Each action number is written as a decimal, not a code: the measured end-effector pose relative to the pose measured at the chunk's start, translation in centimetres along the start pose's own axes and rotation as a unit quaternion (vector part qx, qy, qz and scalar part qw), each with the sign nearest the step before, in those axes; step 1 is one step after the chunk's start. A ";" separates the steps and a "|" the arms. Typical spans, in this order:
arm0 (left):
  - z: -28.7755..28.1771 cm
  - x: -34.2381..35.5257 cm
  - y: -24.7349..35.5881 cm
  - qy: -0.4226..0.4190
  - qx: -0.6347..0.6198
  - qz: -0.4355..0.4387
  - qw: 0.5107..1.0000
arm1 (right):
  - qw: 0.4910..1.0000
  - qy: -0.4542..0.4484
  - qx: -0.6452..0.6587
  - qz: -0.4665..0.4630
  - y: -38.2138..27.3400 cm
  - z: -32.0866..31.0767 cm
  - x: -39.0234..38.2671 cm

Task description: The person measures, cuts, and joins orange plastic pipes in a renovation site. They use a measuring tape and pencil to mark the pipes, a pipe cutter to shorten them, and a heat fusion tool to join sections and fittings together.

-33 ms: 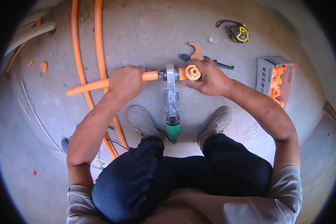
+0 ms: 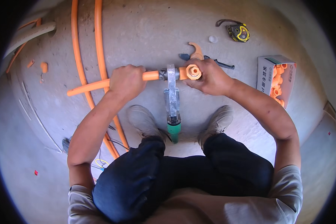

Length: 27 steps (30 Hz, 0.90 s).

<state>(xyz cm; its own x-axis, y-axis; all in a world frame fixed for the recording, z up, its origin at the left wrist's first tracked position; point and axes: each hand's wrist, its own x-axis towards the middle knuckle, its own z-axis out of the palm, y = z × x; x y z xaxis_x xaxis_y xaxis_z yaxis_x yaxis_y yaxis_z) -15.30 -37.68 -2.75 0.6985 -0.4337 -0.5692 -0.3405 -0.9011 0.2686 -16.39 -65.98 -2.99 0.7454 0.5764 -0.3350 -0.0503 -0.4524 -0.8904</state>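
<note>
My left hand is wrapped round an orange plastic pipe, whose far end sticks out to the left over two long pipes. The pipe's right end meets the dark socket on one side of a pipe fusion welder. On the other side sits an orange pipe fitting with a hexagonal threaded end, gripped by my right hand. The welder's flat metal heating plate stands between both parts, and its green handle points toward me between my shoes.
Long orange pipes lie along the left. Beyond my right hand are orange-handled pipe cutters. A tape measure lies at the far right, near a small clear cap. A carton of orange fittings stands on the right.
</note>
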 end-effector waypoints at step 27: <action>-3.6 2.5 0.6 -0.244 -0.038 -0.021 0.969 | 0.996 -0.057 -0.031 0.061 -0.9 -0.6 0.6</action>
<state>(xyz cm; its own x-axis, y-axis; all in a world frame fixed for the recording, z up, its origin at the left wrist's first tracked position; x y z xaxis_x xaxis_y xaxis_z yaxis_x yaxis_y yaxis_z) -11.51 -39.35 -1.16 0.3229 -0.3587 -0.8758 -0.2572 -0.9238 0.2836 -15.51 -65.60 -2.23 0.6558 0.5864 -0.4754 -0.0925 -0.5626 -0.8216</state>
